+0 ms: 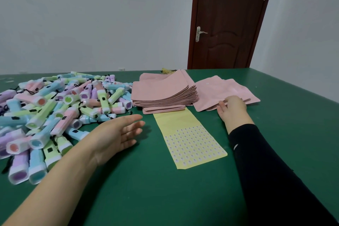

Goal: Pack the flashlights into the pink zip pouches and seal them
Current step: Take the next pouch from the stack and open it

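My left hand hovers open over the table's free middle beside the flashlights—heaped left, pointing every way—while my right hand presses relaxed fingers on the near edge of the loose pink pouches, lying flat.

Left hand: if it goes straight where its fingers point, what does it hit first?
Likely the near edge of the pink pouch stack, up and right of the left hand. It might brush the top corner of the yellow sticker sheet first; the hand's height is unclear.
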